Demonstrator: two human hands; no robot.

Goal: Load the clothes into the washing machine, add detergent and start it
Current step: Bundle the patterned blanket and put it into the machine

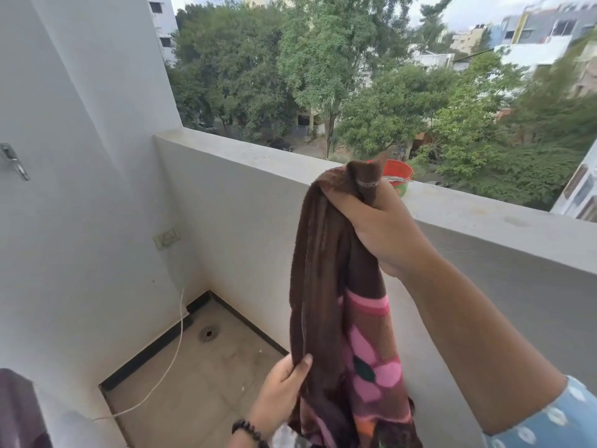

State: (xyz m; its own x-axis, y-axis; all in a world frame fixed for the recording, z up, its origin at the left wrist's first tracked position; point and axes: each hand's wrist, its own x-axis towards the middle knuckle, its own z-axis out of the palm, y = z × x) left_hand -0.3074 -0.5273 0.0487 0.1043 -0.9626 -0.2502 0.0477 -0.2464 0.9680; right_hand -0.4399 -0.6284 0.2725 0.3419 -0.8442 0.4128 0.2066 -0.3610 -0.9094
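1. Nearest the camera, at the bottom edge, the left hand [284,379] is seen with a dark bead bracelet [248,430] on its wrist; its thumb and fingers are pinched on the lower edge of a hanging brown towel [318,286].
2. Higher up, the right hand [374,231] is closed in a fist round the bunched top of the towel, which is held up in the air in front of a balcony wall [258,195].
3. Brown pile is shown on the towel's left side, and a pink flower pattern on its lower right; the bottom end runs out of view.
4. A red tub [399,171] is partly hidden behind the right hand, resting on top of the balcony wall.
5. A tiled floor with a round drain [209,333] is seen below, and a white cord [168,367] trails down from a wall socket [167,238].
6. No washing machine can be clearly made out; a blurred dark shape at the lower left corner cannot be identified.
7. The step in hand is judged to be the gathering of laundry; loading has not yet begun.
8. For the next move, the towel would need to be carried to the machine and dropped into its drum, with both grips kept firm so that no trailing end drags.
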